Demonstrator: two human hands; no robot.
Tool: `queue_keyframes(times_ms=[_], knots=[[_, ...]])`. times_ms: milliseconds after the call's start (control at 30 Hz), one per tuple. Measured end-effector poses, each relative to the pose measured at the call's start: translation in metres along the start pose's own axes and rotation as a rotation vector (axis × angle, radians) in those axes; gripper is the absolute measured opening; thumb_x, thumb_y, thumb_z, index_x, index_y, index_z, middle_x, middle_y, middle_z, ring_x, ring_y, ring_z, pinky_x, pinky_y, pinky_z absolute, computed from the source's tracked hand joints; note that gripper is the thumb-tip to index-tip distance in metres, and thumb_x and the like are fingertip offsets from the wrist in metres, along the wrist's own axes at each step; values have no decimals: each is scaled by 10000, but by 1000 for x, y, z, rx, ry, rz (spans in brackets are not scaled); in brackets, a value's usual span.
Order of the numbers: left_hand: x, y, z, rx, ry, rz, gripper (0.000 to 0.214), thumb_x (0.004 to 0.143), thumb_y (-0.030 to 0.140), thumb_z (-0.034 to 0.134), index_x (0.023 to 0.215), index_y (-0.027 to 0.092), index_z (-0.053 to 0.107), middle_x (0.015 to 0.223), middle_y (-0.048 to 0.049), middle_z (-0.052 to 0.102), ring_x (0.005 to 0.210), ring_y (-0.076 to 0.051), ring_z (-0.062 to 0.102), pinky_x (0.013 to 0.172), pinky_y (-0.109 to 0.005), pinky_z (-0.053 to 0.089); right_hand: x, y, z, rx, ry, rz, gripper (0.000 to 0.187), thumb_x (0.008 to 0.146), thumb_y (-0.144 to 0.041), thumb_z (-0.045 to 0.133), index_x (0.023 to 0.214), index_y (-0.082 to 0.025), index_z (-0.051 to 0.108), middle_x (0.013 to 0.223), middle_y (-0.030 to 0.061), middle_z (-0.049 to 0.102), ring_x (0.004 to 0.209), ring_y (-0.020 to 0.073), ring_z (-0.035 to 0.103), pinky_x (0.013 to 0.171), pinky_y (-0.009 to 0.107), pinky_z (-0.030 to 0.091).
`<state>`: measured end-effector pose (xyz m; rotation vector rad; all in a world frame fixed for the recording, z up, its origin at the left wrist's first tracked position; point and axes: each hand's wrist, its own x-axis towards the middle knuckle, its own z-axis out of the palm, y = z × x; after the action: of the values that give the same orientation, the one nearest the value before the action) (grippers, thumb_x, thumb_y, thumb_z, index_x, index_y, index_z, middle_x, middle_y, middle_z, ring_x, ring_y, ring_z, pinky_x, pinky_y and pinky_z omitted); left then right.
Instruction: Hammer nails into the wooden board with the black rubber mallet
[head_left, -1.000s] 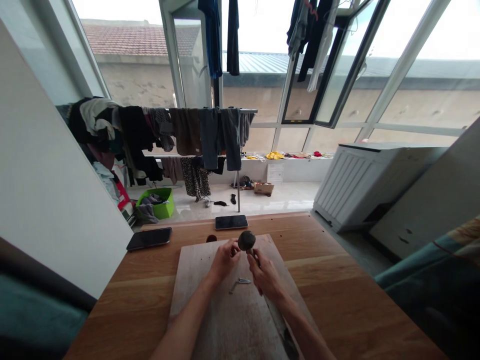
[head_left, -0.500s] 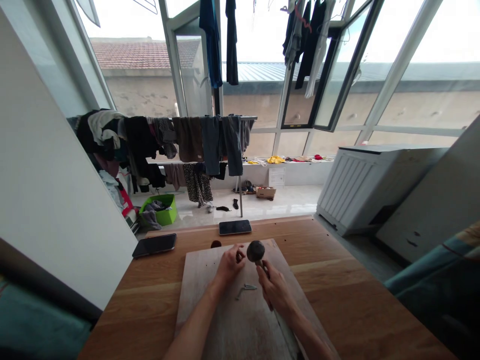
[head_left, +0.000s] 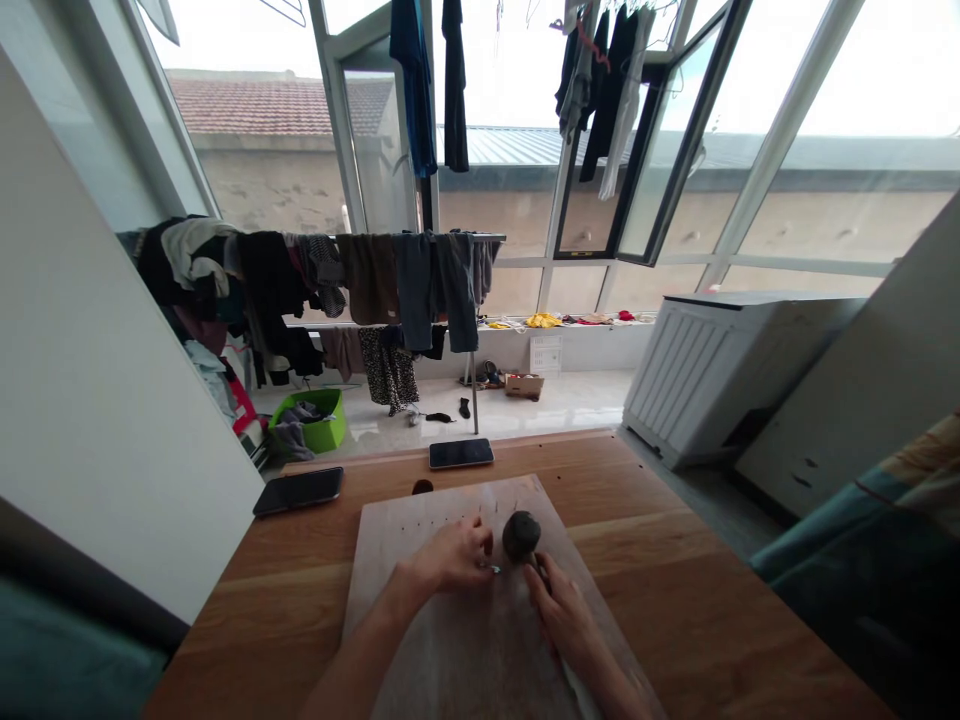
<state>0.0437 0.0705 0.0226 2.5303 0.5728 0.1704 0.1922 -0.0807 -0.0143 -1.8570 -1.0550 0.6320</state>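
Note:
A pale wooden board (head_left: 442, 650) lies on the table, with a row of small dark dots and a few thin upright nails (head_left: 496, 506) near its far edge. My left hand (head_left: 454, 555) is low over the middle of the board, its fingers curled down on some loose metal nails (head_left: 489, 568). Only the nails' ends show, the rest being hidden under the fingers. Wrapped round the handle of a mallet, my right hand (head_left: 559, 595) holds the black head (head_left: 521, 536) just above the board, right of my left hand.
Two phones, one flat at the table's left edge (head_left: 298, 491) and one at the back (head_left: 461, 454), lie beyond the board. A small dark round object (head_left: 422, 487) sits behind the board's far edge. Past the wooden table (head_left: 675, 590) stand a loaded clothes rack (head_left: 491, 237) and a green basket (head_left: 326, 420).
My left hand has moved down from near the board's far edge to the loose nails, now covering them. My right hand has lowered the mallet slightly. The view has shifted a little.

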Motion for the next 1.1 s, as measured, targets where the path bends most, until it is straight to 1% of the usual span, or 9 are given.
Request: queue_keyframes(times_ms=[100,333,500,567,633,733,900,967,1100], knots=[[-2,7,1,61,-76,-30,175,662,259,708,811,219,628,961,-40,584,725,-176,573,636,-270,454,0,2,-1,-20,19,-8,455,854,-559,443,964,-196,695,597,30,664,586,243,648,542,301,470],[3,14,5,57,-83,-23,101,629,185,710,668,196,617,928,-38,578,678,-153,552,618,-260,463,0,0,-2,-22,5,-4,473,849,-567,430,976,-190,686,653,43,691,666,250,678,599,304,497],[-2,10,-4,19,-13,-30,70,674,154,634,726,201,628,829,-32,631,679,-169,573,600,-252,434,1,1,-1,-42,20,8,549,831,-577,402,1039,-145,671,752,94,719,785,281,691,717,337,513],[-5,5,-10,-14,40,-62,93,703,133,588,748,201,631,742,-16,638,656,-163,578,581,-239,407,1,2,0,-40,18,10,535,835,-571,408,1042,-154,671,686,69,699,729,274,686,690,335,511],[-9,0,-15,-36,65,-93,106,716,125,561,745,198,632,686,-5,637,616,-149,569,552,-226,378,1,2,-1,-24,-2,16,503,848,-561,409,1027,-172,672,604,35,663,625,254,665,608,319,498],[-14,-4,-17,-66,37,-107,100,720,142,561,748,195,640,673,1,645,588,-139,561,521,-216,359,0,1,-2,1,-27,32,467,856,-552,417,1008,-190,670,551,8,627,517,229,624,510,298,458],[-15,-8,-13,-125,38,-88,104,734,157,564,756,198,657,678,8,657,602,-139,576,536,-209,380,-1,-3,-2,61,-78,66,449,861,-548,415,1001,-186,642,500,-27,579,387,186,535,438,282,411],[-13,-11,-15,-122,74,-86,112,721,134,560,741,191,654,687,5,659,618,-137,581,558,-207,391,-1,-4,-2,78,-90,69,457,866,-550,405,1016,-176,622,481,-42,555,363,176,510,438,281,411],[-9,-21,-20,-89,220,-120,120,715,101,544,729,168,643,718,-16,652,664,-148,581,608,-222,408,-2,-5,-2,78,-104,64,467,875,-550,391,1036,-161,594,459,-55,528,367,176,504,456,283,417]])
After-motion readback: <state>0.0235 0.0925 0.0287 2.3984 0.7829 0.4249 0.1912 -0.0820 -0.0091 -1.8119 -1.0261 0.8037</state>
